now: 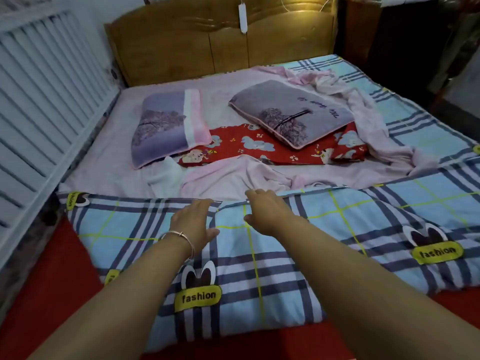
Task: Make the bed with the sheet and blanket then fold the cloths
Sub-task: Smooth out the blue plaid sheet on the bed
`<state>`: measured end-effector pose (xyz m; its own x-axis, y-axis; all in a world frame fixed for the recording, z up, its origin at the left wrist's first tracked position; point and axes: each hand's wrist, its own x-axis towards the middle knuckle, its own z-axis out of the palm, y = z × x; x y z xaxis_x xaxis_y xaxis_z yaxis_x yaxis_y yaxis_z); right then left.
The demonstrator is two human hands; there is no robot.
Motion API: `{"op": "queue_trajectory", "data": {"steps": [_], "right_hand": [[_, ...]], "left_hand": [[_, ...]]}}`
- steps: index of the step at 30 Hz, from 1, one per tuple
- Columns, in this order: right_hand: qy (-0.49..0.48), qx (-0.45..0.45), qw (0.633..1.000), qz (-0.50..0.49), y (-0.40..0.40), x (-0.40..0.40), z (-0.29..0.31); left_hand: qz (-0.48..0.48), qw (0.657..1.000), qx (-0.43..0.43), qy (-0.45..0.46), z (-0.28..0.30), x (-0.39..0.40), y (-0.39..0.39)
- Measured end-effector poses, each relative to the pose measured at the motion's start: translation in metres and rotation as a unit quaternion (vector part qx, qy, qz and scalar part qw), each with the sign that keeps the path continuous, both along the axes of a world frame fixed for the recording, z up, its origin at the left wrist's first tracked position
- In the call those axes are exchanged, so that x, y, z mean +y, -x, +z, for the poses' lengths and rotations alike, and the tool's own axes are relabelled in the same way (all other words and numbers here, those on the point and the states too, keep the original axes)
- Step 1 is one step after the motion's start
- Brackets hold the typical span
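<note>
Plaid blanket (259, 255) lies bunched across the foot of the bed (104, 157), its top edge ready, I judge, for drawing up. Beyond it sit 2 pillows, a red cloth (259, 149) and a crumpled pink sheet (233, 175). Left hand (193, 224) and right hand (262, 211) rest on that edge, fingers seemingly gripping; I cannot tell for sure.

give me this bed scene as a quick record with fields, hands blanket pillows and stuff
left hand: flat on the plaid blanket's top edge, fingers straight
right hand: on the same edge, fingers bent over it; firm grip unclear
blanket: folded back, covers the foot of the bed
pillows: left pillow, right pillow
red cloth: partly under both pillows
pink cloth: crumpled
</note>
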<state>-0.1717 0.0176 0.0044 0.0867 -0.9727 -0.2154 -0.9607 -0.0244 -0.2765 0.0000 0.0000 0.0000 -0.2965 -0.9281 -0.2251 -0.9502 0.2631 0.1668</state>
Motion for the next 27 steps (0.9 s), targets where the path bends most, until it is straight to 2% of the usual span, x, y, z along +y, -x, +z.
{"op": "queue_trajectory", "data": {"steps": [8, 11, 18, 21, 24, 27], "right_hand": [[-0.016, 0.028, 0.999, 0.013, 0.008, -0.076, -0.08], [-0.023, 0.04, 0.999, 0.013, 0.01, -0.093, -0.107], [-0.033, 0.047, 0.998, 0.039, 0.005, -0.122, -0.161], [-0.014, 0.049, 0.997, 0.051, 0.004, -0.127, -0.172], [-0.001, 0.024, 0.999, 0.04, 0.002, -0.131, -0.172], [-0.12, -0.031, 0.992, -0.002, 0.002, -0.129, -0.163]], "left_hand": [[0.059, 0.996, 0.017, -0.065, -0.089, -0.068, 0.009], [0.099, 0.989, 0.049, -0.094, -0.119, -0.087, 0.01], [0.222, 0.944, 0.161, -0.184, -0.165, -0.112, 0.01], [0.202, 0.914, 0.272, -0.222, -0.172, -0.108, 0.007], [0.132, 0.903, 0.293, -0.285, -0.177, -0.098, 0.009], [0.086, 0.899, 0.264, -0.339, -0.183, -0.082, 0.012]]}}
